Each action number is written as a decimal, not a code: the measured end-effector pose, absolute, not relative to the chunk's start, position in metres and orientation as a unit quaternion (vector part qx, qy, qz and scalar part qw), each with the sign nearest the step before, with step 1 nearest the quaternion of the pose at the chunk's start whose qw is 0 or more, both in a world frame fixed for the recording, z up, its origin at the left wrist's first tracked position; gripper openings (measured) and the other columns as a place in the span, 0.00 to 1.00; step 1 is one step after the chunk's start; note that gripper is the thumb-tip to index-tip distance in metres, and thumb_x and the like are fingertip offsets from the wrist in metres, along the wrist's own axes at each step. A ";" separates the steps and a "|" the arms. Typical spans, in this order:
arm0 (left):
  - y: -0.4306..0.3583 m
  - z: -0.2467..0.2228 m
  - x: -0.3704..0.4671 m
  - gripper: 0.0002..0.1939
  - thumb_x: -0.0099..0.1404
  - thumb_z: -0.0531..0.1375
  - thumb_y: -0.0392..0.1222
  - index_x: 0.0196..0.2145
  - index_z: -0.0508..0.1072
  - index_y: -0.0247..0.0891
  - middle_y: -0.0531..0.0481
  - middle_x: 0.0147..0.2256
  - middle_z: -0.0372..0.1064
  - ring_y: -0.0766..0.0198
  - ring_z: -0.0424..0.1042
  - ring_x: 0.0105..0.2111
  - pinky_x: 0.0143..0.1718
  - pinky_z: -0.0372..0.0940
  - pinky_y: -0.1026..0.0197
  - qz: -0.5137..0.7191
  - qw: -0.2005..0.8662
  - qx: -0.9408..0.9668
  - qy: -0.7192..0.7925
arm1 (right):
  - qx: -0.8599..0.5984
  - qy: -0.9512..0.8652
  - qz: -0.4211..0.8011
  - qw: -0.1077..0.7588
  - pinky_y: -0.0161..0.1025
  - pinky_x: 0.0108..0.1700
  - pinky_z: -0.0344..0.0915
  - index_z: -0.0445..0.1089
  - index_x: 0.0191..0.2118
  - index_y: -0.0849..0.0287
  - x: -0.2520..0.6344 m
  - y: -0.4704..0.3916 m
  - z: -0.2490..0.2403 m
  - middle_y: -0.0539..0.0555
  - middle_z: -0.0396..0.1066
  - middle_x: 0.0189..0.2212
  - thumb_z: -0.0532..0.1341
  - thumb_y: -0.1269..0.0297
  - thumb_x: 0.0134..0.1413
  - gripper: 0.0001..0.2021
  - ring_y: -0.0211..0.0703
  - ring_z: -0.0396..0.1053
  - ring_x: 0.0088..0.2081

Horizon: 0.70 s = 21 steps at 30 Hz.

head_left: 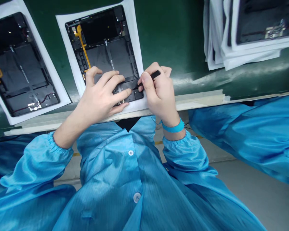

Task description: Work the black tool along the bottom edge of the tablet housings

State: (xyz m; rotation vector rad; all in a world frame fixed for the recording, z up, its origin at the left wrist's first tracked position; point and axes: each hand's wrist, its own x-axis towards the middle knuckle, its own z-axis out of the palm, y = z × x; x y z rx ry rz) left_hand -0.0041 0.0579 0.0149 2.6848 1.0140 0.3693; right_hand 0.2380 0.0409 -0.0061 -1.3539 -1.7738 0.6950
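Observation:
An opened tablet [101,54] lies on a white sheet [137,48] at the table's front edge. Its inside shows a black battery area, an orange flex cable [85,51] on the left and a thin grey strip down the middle. My left hand [104,91] rests over the tablet's lower part with its fingers spread, covering some of the parts there. Closed around a slim black pen-like tool [156,74], my right hand [157,91] is at the tablet's lower right edge. The tool's tip points left into the tablet, close to my left index fingertip.
Another opened tablet [26,73] lies on its own white sheet to the left. At the upper right, a further tablet [260,22] sits on stacked white sheets [252,59]. The green table [168,29] has a taped front edge [199,98]. Blue-clothed people [255,128] sit at both sides.

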 end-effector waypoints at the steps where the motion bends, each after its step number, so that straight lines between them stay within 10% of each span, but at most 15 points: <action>1: 0.058 0.015 -0.004 0.14 0.83 0.62 0.50 0.61 0.80 0.50 0.40 0.68 0.73 0.34 0.68 0.72 0.73 0.53 0.21 0.125 0.124 0.921 0.349 | -0.534 -0.699 0.273 0.391 0.66 0.70 0.65 0.72 0.42 0.48 0.238 0.041 -0.006 0.51 0.78 0.37 0.45 0.42 0.84 0.25 0.53 0.78 0.49; 21: 0.075 0.042 -0.009 0.16 0.84 0.57 0.53 0.62 0.80 0.56 0.45 0.67 0.73 0.38 0.70 0.69 0.73 0.53 0.20 0.059 0.153 0.935 0.315 | -0.542 -0.691 0.291 0.379 0.69 0.70 0.65 0.73 0.43 0.46 0.239 0.041 -0.006 0.52 0.76 0.37 0.46 0.38 0.82 0.26 0.55 0.77 0.50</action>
